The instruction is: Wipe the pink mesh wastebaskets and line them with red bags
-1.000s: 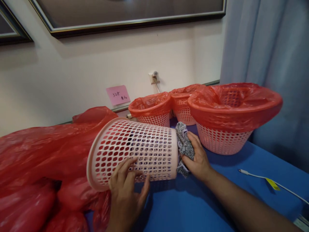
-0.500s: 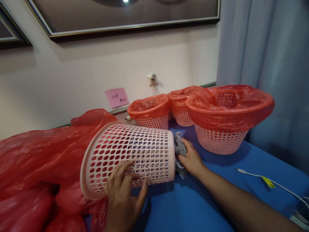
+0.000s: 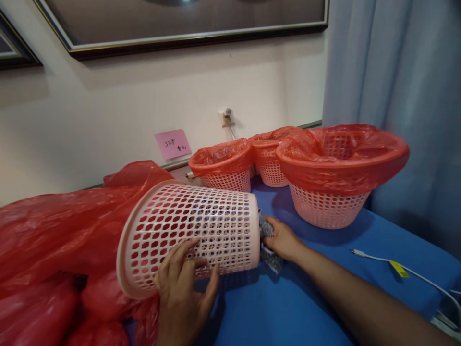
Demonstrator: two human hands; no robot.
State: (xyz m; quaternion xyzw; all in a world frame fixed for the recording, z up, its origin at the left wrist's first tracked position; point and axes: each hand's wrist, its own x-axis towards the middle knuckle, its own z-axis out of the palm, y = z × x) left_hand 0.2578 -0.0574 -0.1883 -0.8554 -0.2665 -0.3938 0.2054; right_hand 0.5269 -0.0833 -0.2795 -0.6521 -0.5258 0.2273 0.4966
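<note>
A pale pink perforated wastebasket [image 3: 219, 221] lies on its side, its wide rim to the left and its base to the right. Against its lower near side my left hand [image 3: 185, 283] is curved, fingers bent and thumb raised along the wall, holding it steady. My right hand [image 3: 284, 240] grips a crumpled grey cloth [image 3: 267, 229] and presses it to the outside of the base. Part of the cloth is hidden behind the fingers and the base's edge.
Several pink baskets lined with red bags stand behind, the nearest basket [image 3: 327, 211] at right. Red plastic bags [image 3: 72, 230] are heaped at left. A white cable [image 3: 425, 281] lies on the blue table [image 3: 252, 312]. A pink note [image 3: 173, 144] leans at the wall near an outlet [image 3: 226, 117].
My right hand has slid slightly down across the base with the cloth. The wastebasket and my left hand have barely moved.
</note>
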